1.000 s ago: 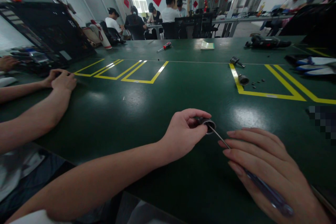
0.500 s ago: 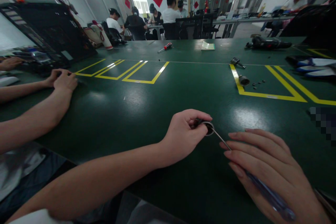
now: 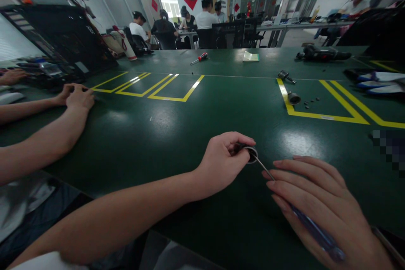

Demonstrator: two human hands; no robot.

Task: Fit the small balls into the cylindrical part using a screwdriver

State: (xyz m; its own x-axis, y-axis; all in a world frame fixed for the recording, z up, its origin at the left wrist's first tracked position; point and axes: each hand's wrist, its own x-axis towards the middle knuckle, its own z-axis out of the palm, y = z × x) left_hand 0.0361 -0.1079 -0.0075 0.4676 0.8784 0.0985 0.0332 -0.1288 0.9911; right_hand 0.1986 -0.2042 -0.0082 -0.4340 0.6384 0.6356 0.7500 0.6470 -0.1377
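Near the middle of the green table, my left hand [image 3: 223,164] grips a small round metal part [image 3: 252,154] between thumb and fingers, its open end turned to the right. My right hand [image 3: 325,202] holds a screwdriver [image 3: 318,232] with a translucent bluish handle. The thin shaft points up and left, and its tip is inside the rim of the metal part, where it is hidden. A metal cup-shaped part [image 3: 294,98], a part with a short shaft [image 3: 286,76] and several tiny pieces [image 3: 306,103] lie at the right yellow tape outline.
A red-handled screwdriver [image 3: 199,58], a paper pad [image 3: 251,56] and a dark power tool [image 3: 324,52] lie farther back. White-and-blue gloves [image 3: 381,82] are at the right. Another person's hands [image 3: 79,96] rest at the left, near a black case [image 3: 63,42].
My right hand and the screwdriver have shifted slightly left. My left hand still grips the metal part in about the same place.
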